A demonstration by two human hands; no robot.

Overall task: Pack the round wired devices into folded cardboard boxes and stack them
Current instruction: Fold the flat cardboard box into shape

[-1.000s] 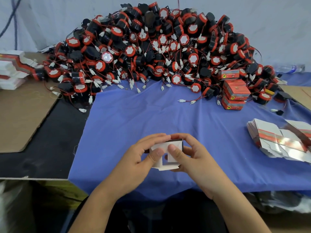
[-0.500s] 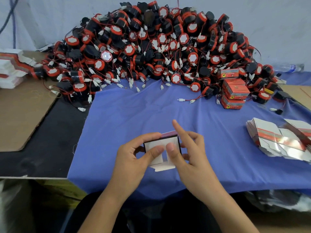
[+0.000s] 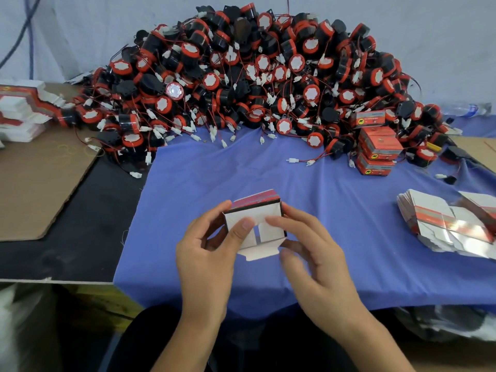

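A small cardboard box (image 3: 255, 210), red on the outside and white inside, is held above the blue cloth (image 3: 308, 189) with its open end toward me. My left hand (image 3: 206, 253) grips its left side, thumb pressing the left inner flap. My right hand (image 3: 314, 253) holds the right side, thumb on the right flap; the bottom tuck flap hangs loose. A big heap of round black-and-red wired devices (image 3: 255, 76) fills the back of the table. A short stack of packed red boxes (image 3: 377, 151) stands at the heap's right foot.
Flat unfolded box blanks (image 3: 451, 226) lie fanned at the right. More blanks (image 3: 24, 108) are piled at far left beside a brown cardboard sheet (image 3: 35, 178). A loose white connector on red wire (image 3: 300, 161) lies on the cloth.
Both hands lifted and tilted the box so its red top shows. The right index finger, raised half a second ago, has come back down to the box's right side.
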